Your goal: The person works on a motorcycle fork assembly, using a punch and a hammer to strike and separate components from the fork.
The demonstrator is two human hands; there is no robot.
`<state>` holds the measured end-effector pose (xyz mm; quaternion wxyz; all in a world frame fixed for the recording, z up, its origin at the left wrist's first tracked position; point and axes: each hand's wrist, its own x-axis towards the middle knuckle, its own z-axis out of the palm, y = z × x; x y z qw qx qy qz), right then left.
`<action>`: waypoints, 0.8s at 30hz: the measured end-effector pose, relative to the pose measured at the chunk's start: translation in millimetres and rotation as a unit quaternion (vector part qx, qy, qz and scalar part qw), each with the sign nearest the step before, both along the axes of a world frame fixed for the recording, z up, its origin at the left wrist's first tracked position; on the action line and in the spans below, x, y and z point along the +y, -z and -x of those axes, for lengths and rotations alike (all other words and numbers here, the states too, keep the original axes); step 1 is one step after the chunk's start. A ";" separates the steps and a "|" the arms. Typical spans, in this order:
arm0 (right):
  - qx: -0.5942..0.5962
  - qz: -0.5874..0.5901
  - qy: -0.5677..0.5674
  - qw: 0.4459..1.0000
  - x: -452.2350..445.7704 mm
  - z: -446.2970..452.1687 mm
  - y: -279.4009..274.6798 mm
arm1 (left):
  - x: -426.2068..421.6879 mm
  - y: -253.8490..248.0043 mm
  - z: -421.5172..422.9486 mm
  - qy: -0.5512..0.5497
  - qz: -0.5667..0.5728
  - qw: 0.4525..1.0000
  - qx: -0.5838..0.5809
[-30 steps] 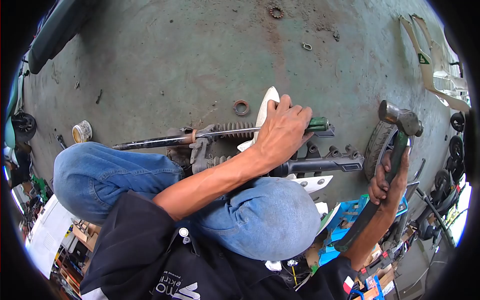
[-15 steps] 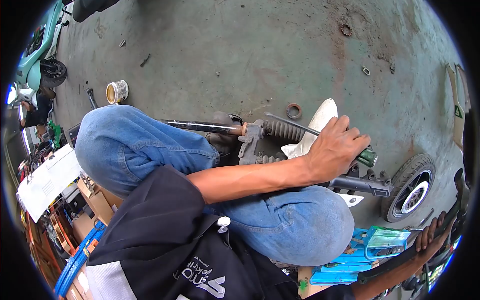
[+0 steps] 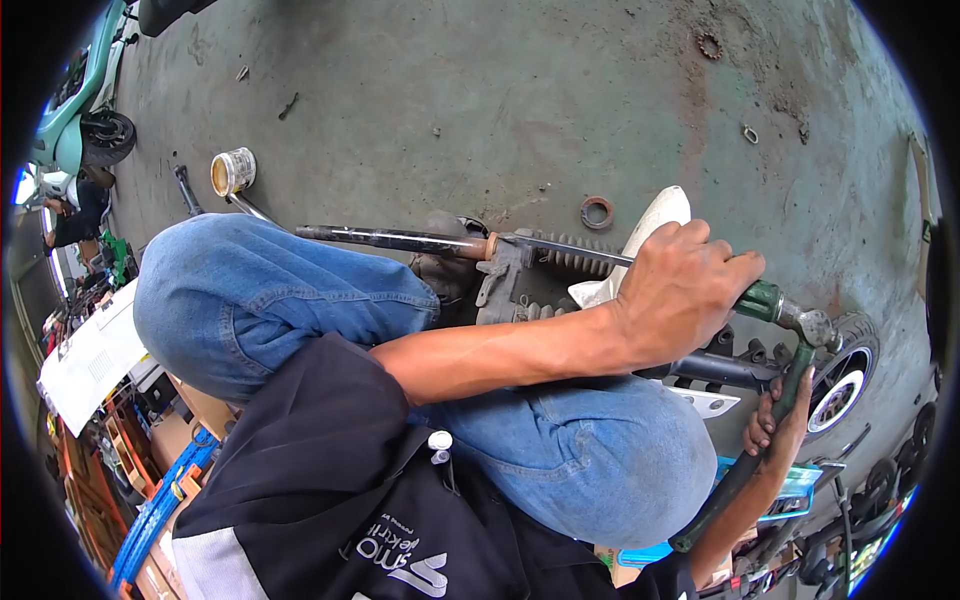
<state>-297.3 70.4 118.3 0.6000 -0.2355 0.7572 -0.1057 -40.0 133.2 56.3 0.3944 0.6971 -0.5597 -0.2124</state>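
Note:
My left hand [image 3: 685, 295] is closed around a long screwdriver [image 3: 590, 249] with a green handle. Its shaft lies along the fork's rubber gaiter [image 3: 570, 262], and the tip reaches the grey clamp [image 3: 508, 268] of a motorcycle front fork. My right hand [image 3: 775, 425] grips a hammer [image 3: 812, 328] by its dark green handle. The hammer head is at the butt of the screwdriver, apparently touching it. A black fork tube [image 3: 390, 240] extends left from the clamp, and a dark lower fork leg [image 3: 715, 368] shows below my left hand. Beside the gaiter is a white pointed cover [image 3: 660, 218].
A rusty ring [image 3: 597, 212] lies on the floor beyond the fork. A wheel [image 3: 845, 375] lies at the right. At the left are a small tub [image 3: 233, 172] and a parked teal scooter [image 3: 75, 110]. Another person [image 3: 80, 212] is at the far left.
My right hand has swung the hammer up and leftward to the screwdriver's butt. The screwdriver's tip has dropped onto the fork clamp, and its handle has shifted slightly right.

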 end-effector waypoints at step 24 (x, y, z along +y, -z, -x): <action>0.030 -0.031 -0.063 0.997 2.0 -9.0 -8.4 | -27.3 9.3 -9.0 -0.048 -0.111 0.991 0.058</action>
